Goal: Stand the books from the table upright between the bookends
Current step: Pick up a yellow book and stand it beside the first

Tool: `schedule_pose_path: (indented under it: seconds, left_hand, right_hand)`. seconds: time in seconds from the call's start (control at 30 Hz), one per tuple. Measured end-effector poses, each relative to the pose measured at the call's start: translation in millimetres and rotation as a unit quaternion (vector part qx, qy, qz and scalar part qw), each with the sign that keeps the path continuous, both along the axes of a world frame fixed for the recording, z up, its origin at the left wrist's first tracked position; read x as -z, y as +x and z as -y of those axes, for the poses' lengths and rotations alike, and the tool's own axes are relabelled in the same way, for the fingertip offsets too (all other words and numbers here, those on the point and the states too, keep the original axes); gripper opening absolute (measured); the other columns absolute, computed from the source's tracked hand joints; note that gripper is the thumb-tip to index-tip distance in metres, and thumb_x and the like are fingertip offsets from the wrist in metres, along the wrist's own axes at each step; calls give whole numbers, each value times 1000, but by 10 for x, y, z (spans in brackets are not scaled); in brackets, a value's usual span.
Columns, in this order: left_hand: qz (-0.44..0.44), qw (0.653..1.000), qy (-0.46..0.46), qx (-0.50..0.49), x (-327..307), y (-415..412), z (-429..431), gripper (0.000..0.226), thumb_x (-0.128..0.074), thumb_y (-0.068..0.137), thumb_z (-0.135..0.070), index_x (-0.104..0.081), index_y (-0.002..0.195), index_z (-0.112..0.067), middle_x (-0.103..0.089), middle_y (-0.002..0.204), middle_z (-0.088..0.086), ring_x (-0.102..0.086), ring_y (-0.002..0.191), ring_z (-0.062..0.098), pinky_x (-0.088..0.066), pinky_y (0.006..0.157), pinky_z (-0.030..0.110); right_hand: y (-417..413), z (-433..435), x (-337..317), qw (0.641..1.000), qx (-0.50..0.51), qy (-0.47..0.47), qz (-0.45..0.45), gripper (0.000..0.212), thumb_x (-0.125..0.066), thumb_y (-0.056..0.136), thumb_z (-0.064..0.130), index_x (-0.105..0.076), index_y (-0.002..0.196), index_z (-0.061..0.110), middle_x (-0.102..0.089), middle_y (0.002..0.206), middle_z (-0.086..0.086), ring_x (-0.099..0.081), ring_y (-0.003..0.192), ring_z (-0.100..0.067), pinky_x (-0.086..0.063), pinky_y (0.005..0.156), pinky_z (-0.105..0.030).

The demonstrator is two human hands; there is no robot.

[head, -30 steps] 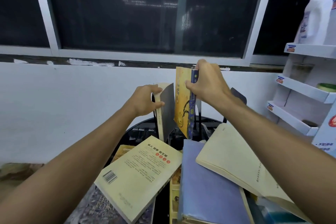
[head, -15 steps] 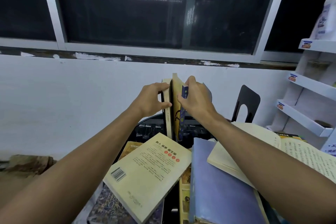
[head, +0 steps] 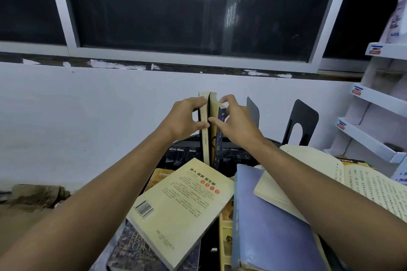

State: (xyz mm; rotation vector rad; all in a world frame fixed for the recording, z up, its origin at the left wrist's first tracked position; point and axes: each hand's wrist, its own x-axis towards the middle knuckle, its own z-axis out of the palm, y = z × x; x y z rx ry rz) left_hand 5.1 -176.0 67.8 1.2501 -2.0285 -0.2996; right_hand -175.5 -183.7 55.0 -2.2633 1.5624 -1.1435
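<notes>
Left hand (head: 185,120) and right hand (head: 235,123) pinch upright books (head: 211,130); cluttered table (head: 193,154) beneath dark window (head: 187,6).

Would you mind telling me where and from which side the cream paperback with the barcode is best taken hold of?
Grip the cream paperback at its far right corner, coming from above and the right. It lies flat, cover up, atop other books, tilted, and that corner overhangs the gap beside the blue book, so fingers could probably slip underneath.

Both forearms bare; left hand (head: 185,119) and right hand (head: 236,124) ungloved.
</notes>
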Motion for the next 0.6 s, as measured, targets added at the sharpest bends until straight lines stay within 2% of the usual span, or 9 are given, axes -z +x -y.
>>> schedule_pose_path:
  seconds: [0.1,0.2,0.33,0.6]
  left_hand:
    - [6,1000,8,0,21,-4,22,78,-84,80,-19,-47,149,-12,-46,154,3,-46,140,17,-32,112,18]
    - [3,1000,10,4,35,-7,46,80,-84,80,-15,-45,150,-13,-45,155,2,-44,141,16,-32,114,21]
    - [-4,1000,15,8,58,-3,76,80,-83,80,-9,-44,150,-15,-43,156,1,-44,141,15,-32,112,20]
    - [-3,1000,10,17,81,12,112,76,-84,80,-12,-49,148,-19,-45,155,0,-44,142,16,-37,117,32]
  right_hand:
    - [-89,-46,-34,999,-40,15,-34,68,-72,91,42,-38,148,29,-64,107,-2,-63,78,-12,-46,76,-25]
    - [-179,-52,-58,994,-81,54,-56,78,-75,89,39,-33,154,35,-62,129,-2,-70,93,-13,-52,87,-25]
    - [-219,-21,-36,984,-123,102,-73,92,-80,86,24,-23,156,41,-59,136,-4,-69,108,-14,-56,95,-31]
    - [-116,15,-44,986,-127,87,-68,92,-77,89,17,-20,158,39,-55,141,-6,-66,113,-19,-55,97,-34]
